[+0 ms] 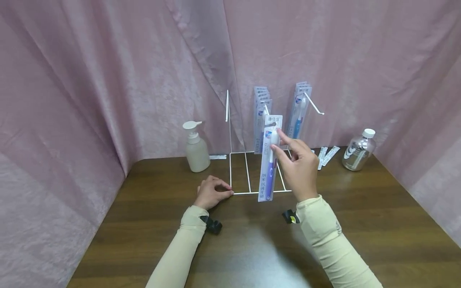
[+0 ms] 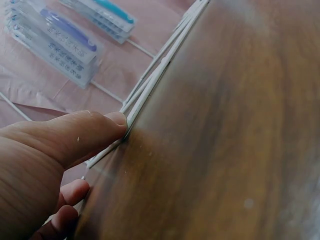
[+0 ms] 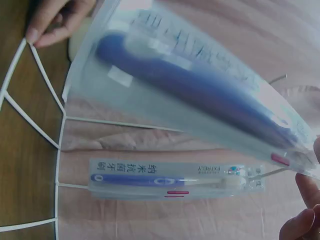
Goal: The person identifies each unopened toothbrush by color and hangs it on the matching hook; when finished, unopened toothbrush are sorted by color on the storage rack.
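My right hand [image 1: 301, 168] pinches a packaged toothbrush [image 1: 267, 176] near its top, between thumb and fingers. The pack has a purple handle inside and hangs upright, in front of the middle hook of a white wire display rack [image 1: 248, 172]. In the right wrist view this toothbrush pack [image 3: 190, 95] appears large and blurred, apart from the packs on the hook behind. My left hand [image 1: 212, 192] pinches the rack's front left corner on the table; in the left wrist view its thumb [image 2: 95, 131] lies on the wire.
Several toothbrush packs hang on the middle hook [image 1: 260, 116], more on the right hook [image 1: 299, 108]. The left hook [image 1: 227, 106] carries nothing. A pump bottle [image 1: 197, 152] stands left of the rack, a silver bottle [image 1: 359, 150] right. Small white strips [image 1: 330, 156] lie behind.
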The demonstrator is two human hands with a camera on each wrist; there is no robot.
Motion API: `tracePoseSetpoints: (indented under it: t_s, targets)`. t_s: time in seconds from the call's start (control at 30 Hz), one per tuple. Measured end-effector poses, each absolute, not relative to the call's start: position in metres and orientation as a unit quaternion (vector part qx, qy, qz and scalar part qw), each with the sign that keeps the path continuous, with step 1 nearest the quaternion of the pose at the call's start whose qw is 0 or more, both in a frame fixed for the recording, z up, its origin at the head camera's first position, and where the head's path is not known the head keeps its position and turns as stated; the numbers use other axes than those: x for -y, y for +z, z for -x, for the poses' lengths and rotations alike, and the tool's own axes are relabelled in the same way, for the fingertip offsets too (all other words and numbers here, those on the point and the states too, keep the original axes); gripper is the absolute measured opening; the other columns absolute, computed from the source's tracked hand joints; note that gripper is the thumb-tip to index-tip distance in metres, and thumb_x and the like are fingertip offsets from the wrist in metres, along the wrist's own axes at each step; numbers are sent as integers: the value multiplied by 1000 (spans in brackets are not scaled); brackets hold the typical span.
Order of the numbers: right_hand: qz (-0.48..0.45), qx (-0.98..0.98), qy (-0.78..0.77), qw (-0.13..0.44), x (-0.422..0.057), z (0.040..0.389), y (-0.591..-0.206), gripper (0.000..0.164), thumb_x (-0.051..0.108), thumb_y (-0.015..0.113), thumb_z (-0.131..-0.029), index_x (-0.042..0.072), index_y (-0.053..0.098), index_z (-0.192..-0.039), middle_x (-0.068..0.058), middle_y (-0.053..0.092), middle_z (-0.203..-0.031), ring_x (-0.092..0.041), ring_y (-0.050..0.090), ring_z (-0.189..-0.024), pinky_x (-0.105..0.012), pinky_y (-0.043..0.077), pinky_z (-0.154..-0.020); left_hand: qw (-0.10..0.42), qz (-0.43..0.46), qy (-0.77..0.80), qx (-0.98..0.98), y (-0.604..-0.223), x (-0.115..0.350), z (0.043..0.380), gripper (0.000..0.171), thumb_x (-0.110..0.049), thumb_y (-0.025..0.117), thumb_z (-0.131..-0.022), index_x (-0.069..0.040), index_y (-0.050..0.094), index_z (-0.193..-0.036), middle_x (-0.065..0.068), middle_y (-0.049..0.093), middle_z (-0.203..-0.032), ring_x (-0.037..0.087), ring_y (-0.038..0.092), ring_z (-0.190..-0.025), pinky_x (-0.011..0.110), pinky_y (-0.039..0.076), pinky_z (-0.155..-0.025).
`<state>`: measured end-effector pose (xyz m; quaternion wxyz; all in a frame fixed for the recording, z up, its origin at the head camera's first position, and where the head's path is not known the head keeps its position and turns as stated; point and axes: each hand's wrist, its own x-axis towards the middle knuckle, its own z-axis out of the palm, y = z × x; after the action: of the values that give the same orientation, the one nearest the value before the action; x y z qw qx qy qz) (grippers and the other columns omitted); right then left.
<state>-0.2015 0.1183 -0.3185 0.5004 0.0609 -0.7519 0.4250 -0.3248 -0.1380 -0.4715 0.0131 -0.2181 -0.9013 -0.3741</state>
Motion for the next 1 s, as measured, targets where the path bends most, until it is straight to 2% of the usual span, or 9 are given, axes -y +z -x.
tracePoseSetpoints:
  t_s: [0.27, 0.5, 0.7, 0.87, 1.0]
  targets:
    - [-37, 757, 432, 489, -124, 221, -315, 41, 18, 87, -90, 21, 77, -129, -9, 76, -98, -15, 36, -53, -21, 27, -50, 19, 226, -376, 898, -469, 134, 325, 15, -39, 90, -82, -32, 80, -90, 3, 63, -121, 33, 52, -119, 52, 31, -99]
    - [-14, 764, 439, 473, -131, 254, -321, 38, 17, 86, -91, 16, 77, -128, -10, 78, -108, -17, 43, -62, -25, 33, -59, 9, 223, -372, 901, -471, 131, 326, 15, -41, 90, -83, -33, 80, -90, 2, 62, -122, 32, 51, -118, 50, 31, -98]
    - [5, 772, 426, 472, -141, 279, -323, 38, 19, 85, -92, 17, 75, -129, -9, 78, -110, -14, 38, -53, -27, 30, -52, 13, 230, -379, 896, -472, 127, 326, 15, -41, 90, -83, -32, 80, -89, 2, 63, -120, 32, 52, -116, 51, 32, -97]
    - [13, 776, 409, 479, -146, 287, -322, 38, 20, 86, -91, 17, 74, -128, -10, 78, -111, -12, 35, -53, -30, 28, -53, 7, 229, -382, 895, -472, 123, 325, 15, -41, 90, -83, -32, 80, -89, 2, 62, -122, 31, 52, -116, 50, 32, -97]
    - [12, 778, 412, 473, -148, 286, -323, 41, 22, 87, -90, 20, 74, -130, -8, 78, -115, -11, 37, -51, -27, 30, -51, 4, 230, -374, 898, -474, 123, 327, 15, -43, 89, -83, -33, 80, -89, 1, 62, -121, 30, 51, -116, 50, 32, -96]
